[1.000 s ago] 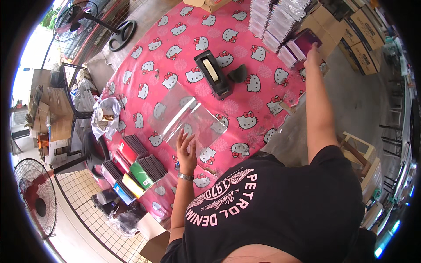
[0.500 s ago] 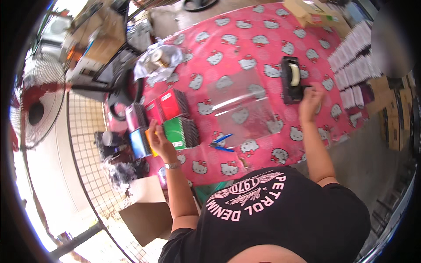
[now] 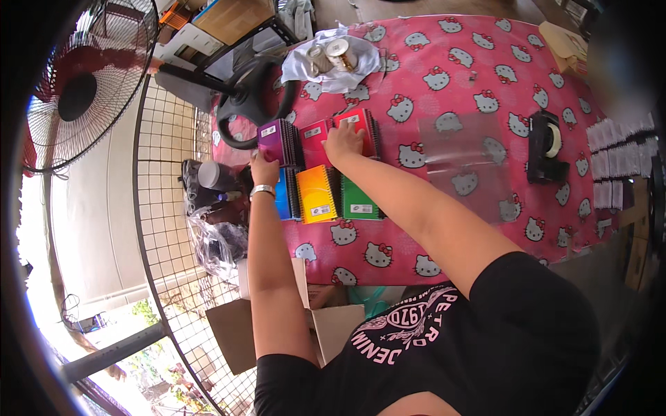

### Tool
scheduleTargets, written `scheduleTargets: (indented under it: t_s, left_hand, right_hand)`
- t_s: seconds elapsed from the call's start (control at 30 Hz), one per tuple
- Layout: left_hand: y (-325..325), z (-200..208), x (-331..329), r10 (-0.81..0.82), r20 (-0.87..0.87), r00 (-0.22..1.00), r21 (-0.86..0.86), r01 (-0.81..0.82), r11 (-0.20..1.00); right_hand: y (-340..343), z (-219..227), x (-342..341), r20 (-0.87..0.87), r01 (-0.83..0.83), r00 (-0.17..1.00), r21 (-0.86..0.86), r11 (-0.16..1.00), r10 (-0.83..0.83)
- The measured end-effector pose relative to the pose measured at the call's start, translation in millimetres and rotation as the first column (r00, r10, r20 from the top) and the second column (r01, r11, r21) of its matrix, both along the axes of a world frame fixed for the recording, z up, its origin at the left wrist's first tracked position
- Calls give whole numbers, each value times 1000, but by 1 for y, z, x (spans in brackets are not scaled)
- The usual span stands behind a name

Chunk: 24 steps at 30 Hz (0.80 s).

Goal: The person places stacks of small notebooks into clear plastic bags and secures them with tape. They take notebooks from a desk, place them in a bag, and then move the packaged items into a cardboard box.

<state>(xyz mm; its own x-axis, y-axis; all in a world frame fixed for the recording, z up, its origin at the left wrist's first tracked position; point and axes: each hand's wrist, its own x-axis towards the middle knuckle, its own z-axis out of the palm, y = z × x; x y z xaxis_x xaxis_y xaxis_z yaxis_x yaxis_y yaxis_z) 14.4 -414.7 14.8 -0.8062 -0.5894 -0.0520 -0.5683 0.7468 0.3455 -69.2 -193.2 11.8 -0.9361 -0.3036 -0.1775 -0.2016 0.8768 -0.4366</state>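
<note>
Two rows of spiral notebooks in small stacks stand on the table. At the back are a purple stack [image 3: 271, 141], a pinkish-red one [image 3: 316, 133] and a bright red one [image 3: 357, 120]. In front lie blue notebooks [image 3: 283, 197], a yellow stack [image 3: 317, 194] and a green one [image 3: 359, 200]. My left hand [image 3: 264, 170], fingers apart, touches the left side where purple meets blue. Over the two red stacks rests my right hand [image 3: 344, 143], its fingers spread on their covers. My right forearm covers part of the table.
Right of the notebooks lies a clear plastic sheet [image 3: 463, 163] on the pink tablecloth [image 3: 430, 48]. Beyond it stands a black tape dispenser [image 3: 544, 149]. Small clear packets [image 3: 624, 156] line the right edge. A fan [image 3: 80, 97] is at left; an open carton [image 3: 232, 333] sits below.
My right hand has left the tape dispenser and come across to the red notebooks. My left hand has moved to the outer left edge of the stacks, uncovering the yellow notebooks. The view has shifted.
</note>
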Motion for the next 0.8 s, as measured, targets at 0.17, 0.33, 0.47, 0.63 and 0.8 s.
scheduleTargets:
  t_s: [0.17, 0.33, 0.47, 0.63, 0.8]
  left_hand:
    - [2, -4, 5, 47, -147, 988, 20, -44, 999]
    - [-5, -13, 15, 6, -186, 983, -208, -46, 977]
    - [2, -14, -10, 71, -98, 993, 16, -70, 997]
    - [-65, -8, 23, 407, -325, 854, 768, -13, 640]
    - [-38, 3, -23, 418, -251, 873, 876, 21, 482]
  right_hand:
    - [-27, -6, 9, -28, 271, 962, 24, 962, -271]
    - [-35, 13, 11, -5, 145, 989, -63, 987, -146]
    - [-39, 8, -11, 173, 165, 981, -485, 859, -91]
    - [-78, 62, 13, -200, -48, 958, -818, 574, -206]
    - [-94, 28, -4, 150, 208, 978, -695, 688, -144]
